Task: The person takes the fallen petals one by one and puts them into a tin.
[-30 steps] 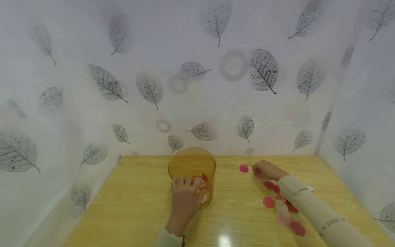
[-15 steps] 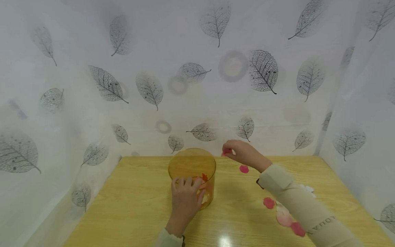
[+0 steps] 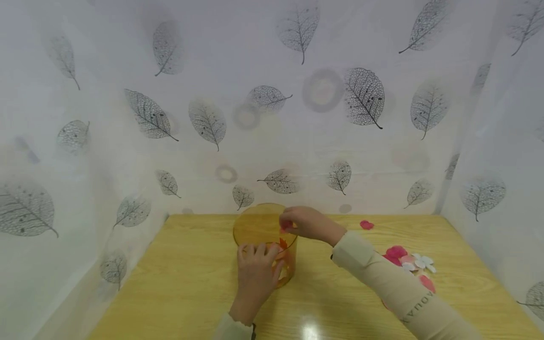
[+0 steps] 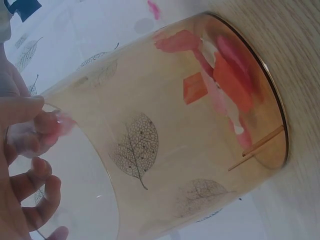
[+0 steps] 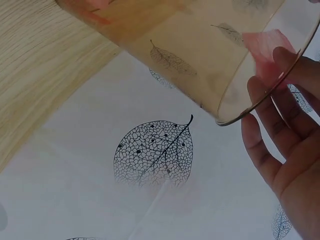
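Observation:
An amber, see-through cylinder vase (image 3: 259, 226) stands on the table, with red, pink and white petals (image 4: 220, 75) and thin brown sticks (image 4: 262, 145) at its bottom. My left hand (image 3: 257, 278) grips the vase's near rim, fingers bent over the edge. At the right side of the mouth is my right hand (image 3: 312, 223), which pinches a pink petal (image 5: 267, 52) between thumb and fingers. In the right wrist view that petal is at the rim, with fingertips inside the opening.
On the right of the wood-grain table (image 3: 191, 283) lie red and pink petals (image 3: 396, 252) and white flowers (image 3: 424, 262), partly hidden by my right sleeve (image 3: 395, 283). A single red petal (image 3: 367, 225) lies farther back. Leaf-printed sheeting (image 3: 255, 141) encloses the back and sides.
My right hand has picked up a pink petal from the right side and carried it left to the vase's mouth. The left hand stays on the rim.

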A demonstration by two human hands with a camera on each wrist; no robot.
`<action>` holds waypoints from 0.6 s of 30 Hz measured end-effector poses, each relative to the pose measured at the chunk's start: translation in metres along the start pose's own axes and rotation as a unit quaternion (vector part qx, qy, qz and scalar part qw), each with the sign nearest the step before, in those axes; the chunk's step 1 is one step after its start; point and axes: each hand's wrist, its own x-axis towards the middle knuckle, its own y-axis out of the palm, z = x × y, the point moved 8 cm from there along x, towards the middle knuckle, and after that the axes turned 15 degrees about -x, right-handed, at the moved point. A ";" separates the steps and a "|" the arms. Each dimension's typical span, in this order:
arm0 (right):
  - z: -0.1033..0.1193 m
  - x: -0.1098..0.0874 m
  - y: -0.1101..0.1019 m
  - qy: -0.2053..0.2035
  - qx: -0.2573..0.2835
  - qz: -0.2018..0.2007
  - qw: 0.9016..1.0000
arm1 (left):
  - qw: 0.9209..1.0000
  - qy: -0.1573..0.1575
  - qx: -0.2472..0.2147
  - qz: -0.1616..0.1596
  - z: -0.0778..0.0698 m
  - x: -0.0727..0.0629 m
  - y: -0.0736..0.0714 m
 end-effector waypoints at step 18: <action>-0.037 -0.025 -0.016 0.052 0.001 -0.031 0.998 | 1.000 -0.001 0.011 0.007 -0.001 0.001 -0.001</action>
